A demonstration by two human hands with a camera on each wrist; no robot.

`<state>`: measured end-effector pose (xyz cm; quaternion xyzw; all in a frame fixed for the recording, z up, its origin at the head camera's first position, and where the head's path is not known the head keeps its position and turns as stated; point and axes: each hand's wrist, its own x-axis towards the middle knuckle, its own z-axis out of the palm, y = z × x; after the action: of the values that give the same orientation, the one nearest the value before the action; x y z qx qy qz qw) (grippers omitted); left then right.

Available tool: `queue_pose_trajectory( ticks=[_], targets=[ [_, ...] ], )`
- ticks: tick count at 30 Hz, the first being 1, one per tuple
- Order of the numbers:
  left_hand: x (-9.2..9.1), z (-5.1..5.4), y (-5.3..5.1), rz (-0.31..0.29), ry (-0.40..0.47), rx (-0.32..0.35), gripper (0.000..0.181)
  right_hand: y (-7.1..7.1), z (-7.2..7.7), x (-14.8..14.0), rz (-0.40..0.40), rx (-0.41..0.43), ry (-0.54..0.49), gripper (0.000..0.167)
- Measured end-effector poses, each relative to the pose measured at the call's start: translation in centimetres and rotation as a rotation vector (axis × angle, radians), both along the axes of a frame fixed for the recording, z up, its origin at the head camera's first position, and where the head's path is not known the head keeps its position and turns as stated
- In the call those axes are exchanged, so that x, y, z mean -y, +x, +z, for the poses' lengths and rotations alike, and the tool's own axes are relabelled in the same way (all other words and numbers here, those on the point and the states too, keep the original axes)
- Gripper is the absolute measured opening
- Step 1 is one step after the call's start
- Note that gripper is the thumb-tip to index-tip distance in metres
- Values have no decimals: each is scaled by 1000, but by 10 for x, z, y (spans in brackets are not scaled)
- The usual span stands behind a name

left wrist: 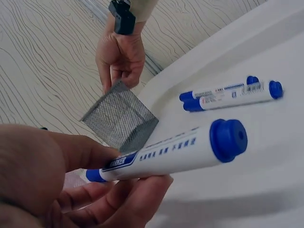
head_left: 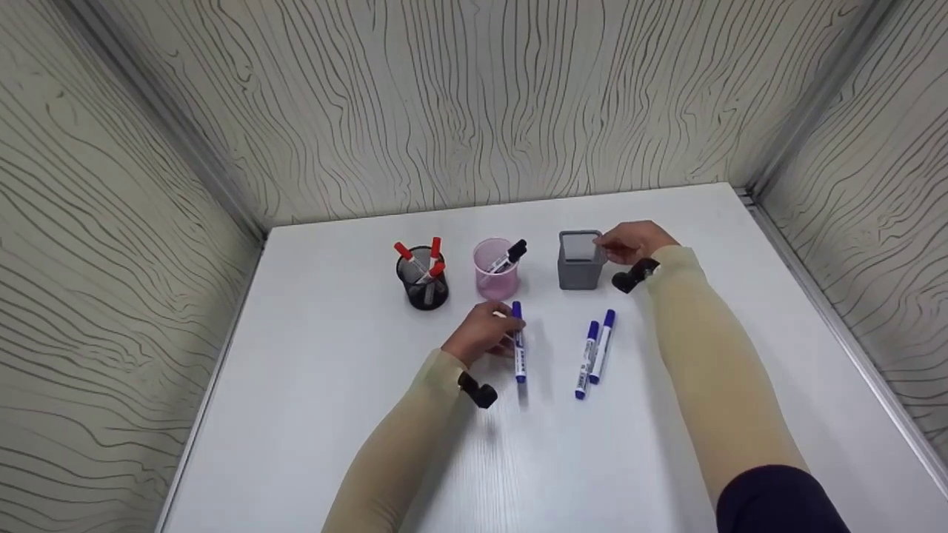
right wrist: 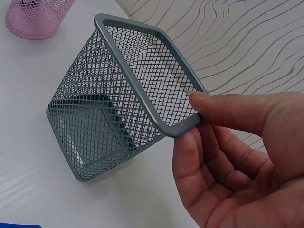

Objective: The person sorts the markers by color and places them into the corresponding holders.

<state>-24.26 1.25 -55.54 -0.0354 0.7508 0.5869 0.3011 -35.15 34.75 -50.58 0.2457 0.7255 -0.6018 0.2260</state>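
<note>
My left hand (head_left: pixel 485 331) pinches a blue-capped whiteboard marker (left wrist: pixel 166 154) between thumb and fingers, lifted over the table in front of the pink cup. With thumb and fingers, my right hand (head_left: pixel 638 240) grips the rim of a grey square mesh pen holder (right wrist: pixel 102 128) at its right side. Nothing lies inside that holder in the right wrist view. Two more blue-capped markers (head_left: pixel 586 360) lie side by side on the white table, in front of the grey holder.
A black mesh cup (head_left: pixel 428 296) with red-capped markers (head_left: pixel 435 244) stands at the left. Beside it, a pink mesh cup (head_left: pixel 498 286) holds black-capped markers (head_left: pixel 517 250). Patterned wall panels (head_left: pixel 474 104) enclose the white table (head_left: pixel 311 355) at the back and sides.
</note>
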Motion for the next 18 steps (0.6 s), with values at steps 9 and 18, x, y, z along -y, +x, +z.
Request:
queue_pose_trajectory(
  ticks=[9, 18],
  targets=[
    [-38, 58, -22, 53, 215, -161, 17, 2, -1, 0, -29, -22, 5, 10],
    [-81, 88, -54, 180, 258, -489, 33, 0, -6, 1, -52, -13, 23, 17]
  ],
)
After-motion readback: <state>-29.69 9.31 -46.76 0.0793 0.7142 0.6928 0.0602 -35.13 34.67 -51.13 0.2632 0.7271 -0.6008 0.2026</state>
